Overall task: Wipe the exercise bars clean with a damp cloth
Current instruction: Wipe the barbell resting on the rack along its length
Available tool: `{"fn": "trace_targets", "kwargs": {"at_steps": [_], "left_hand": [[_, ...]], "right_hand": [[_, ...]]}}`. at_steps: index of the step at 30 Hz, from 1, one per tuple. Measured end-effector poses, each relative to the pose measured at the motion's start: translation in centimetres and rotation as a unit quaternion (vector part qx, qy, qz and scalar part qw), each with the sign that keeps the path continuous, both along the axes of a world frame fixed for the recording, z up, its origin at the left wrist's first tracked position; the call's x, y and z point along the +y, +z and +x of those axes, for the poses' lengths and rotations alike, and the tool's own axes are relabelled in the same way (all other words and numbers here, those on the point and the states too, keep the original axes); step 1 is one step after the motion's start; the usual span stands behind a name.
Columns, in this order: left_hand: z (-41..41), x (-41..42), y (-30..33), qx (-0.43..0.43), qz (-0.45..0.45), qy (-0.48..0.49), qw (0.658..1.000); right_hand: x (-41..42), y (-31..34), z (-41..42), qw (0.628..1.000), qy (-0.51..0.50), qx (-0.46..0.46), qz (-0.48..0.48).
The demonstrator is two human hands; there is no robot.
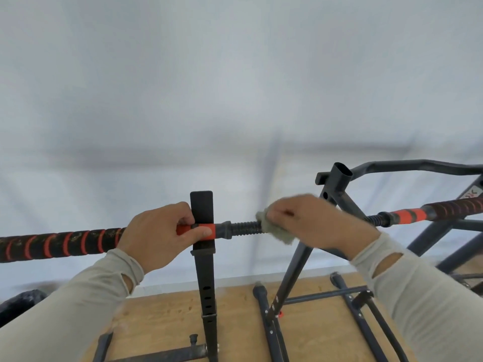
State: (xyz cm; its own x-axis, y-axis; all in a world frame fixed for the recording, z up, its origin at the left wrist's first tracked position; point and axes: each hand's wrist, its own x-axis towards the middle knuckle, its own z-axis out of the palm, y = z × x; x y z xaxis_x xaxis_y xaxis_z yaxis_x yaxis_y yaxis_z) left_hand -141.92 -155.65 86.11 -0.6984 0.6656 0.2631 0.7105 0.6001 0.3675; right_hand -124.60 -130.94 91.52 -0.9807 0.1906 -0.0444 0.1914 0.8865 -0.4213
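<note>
- Head view: pale grey-white wall (235,87) is filling the upper frame; light plywood floor (162,327) is showing at the bottom.
- Long horizontal exercise bar with black-and-red spiral grip tape, orange collars and a black threaded middle section (60,244) is running across the frame at hand height, well above the floor.
- Bar is crossing a black upright metal post with adjustment holes (205,257).
- Left hand (159,233) is gripping the bar at the orange collar, fingers curled over the top, thumb lying along the front.
- Right hand (305,220) is clamping a crumpled grey-green cloth (274,231) around the threaded section, fingers curled over it.
- Both arms are wearing beige sleeves with thumb holes (418,296).
- Dark grey tubular metal frame (339,194) is standing behind the right hand, its legs resting on the floor.
</note>
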Motion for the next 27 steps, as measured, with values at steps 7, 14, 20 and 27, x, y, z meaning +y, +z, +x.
{"fn": "trace_targets", "kwargs": {"at_steps": [7,14,20,27], "left_hand": [[0.1,0.1,0.0,0.000,0.006,0.002,1.000],[0.1,0.0,0.2,-0.010,0.004,0.003,1.000],[-0.1,-0.1,-0.2,0.001,0.006,0.002,1.000],[0.1,0.0,0.0,-0.002,0.010,-0.003,1.000]], "right_hand": [[0.1,-1.5,-3.5,0.996,-0.042,-0.068,-0.029],[1.0,-1.0,-6.2,0.988,-0.009,-0.152,0.030],[-1.4,0.3,-2.4,0.996,0.043,-0.042,-0.058],[0.1,-1.7,-5.1,0.995,-0.018,-0.090,-0.026]]}}
